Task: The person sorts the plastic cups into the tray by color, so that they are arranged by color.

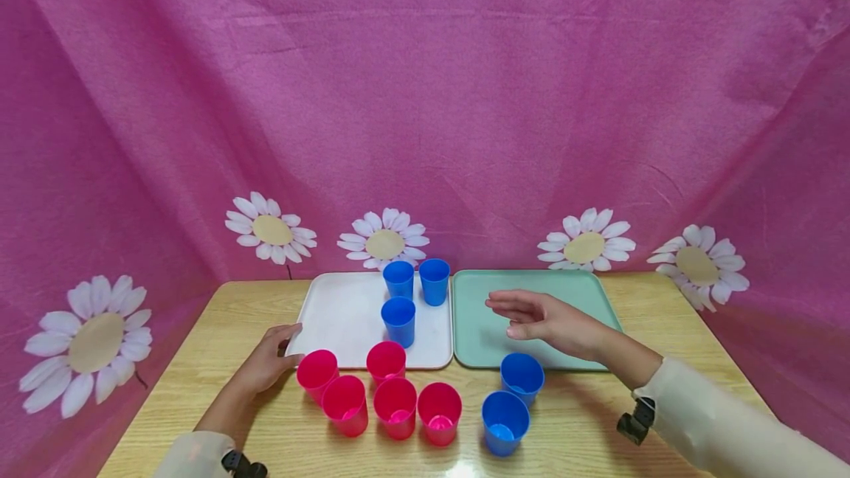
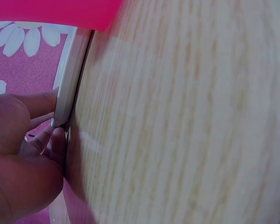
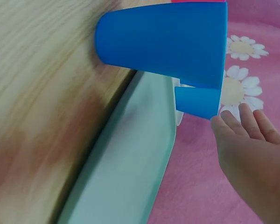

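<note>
My left hand [image 1: 268, 360] grips the white tray [image 1: 339, 308] at its near left corner, thumb and fingers against the rim. In the left wrist view, the fingertips curl at the tray's edge, low by the table. Above the green tray [image 1: 474, 338] hovers my right hand [image 1: 544, 321], fingers extended and nothing in it. Three blue cups stand upright on the white tray, one of them the front blue cup [image 1: 398, 323]. Another blue cup [image 1: 522, 375] stands on the table just below the right hand, with a second blue cup [image 1: 505, 423] nearer.
Several red cups, among them a red cup [image 1: 396, 408], stand upright on the wooden table [image 1: 265, 434] before the white tray. The two trays lie side by side. A pink cloth [image 1: 425, 124] with daisies hangs around the table's back and sides.
</note>
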The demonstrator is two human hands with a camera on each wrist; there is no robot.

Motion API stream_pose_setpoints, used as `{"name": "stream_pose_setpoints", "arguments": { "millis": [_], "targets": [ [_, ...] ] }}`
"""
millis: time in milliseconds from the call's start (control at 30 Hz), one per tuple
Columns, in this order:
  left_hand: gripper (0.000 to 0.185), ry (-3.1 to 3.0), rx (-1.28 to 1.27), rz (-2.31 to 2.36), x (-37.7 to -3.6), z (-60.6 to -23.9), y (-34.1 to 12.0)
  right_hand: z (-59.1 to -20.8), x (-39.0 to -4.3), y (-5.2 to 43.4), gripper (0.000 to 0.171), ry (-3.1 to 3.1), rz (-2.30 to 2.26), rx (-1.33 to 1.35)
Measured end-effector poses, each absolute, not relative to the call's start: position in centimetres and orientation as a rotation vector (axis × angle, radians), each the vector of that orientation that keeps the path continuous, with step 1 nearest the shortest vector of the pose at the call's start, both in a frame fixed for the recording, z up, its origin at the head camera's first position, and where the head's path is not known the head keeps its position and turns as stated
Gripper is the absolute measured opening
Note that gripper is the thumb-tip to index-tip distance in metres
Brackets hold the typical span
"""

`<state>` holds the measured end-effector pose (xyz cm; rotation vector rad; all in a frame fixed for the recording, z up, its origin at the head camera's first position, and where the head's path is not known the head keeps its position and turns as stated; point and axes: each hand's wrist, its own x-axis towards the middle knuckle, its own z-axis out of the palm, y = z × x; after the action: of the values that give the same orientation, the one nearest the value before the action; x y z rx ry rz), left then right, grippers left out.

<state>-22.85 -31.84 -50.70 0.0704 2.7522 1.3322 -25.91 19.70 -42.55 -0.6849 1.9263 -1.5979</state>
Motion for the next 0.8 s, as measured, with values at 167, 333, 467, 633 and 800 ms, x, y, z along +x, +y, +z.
{"name": "stream_pose_setpoints", "arguments": {
  "millis": [167,333,467,633,800],
  "targets": [
    [0.065,2.76,0.082,1.322,-22.8,-50.7,-31.8,-43.0,-25.1,20.9,0.066,1.887,-1.631,-0.722],
    [0.065,2.762,0.081,1.312,-22.7,-50.6,-31.7,-43.8,-24.5,22.2,0.064,1.843,-1.646,-0.763],
    [0.065,2.759,0.084,1.314,-22.7,-50.5,-31.7,-44.5,-24.0,23.2,0.063,1.787,-1.655,-0.772],
    [0.065,2.775,0.107,1.312,-22.7,-50.6,-31.8,-45.6,-23.4,24.0,0.062,1.741,-1.647,-0.797],
    [0.064,2.787,0.123,1.314,-22.7,-50.5,-31.9,-46.3,-22.7,24.3,0.064,1.715,-1.629,-0.734]
  ]
}}
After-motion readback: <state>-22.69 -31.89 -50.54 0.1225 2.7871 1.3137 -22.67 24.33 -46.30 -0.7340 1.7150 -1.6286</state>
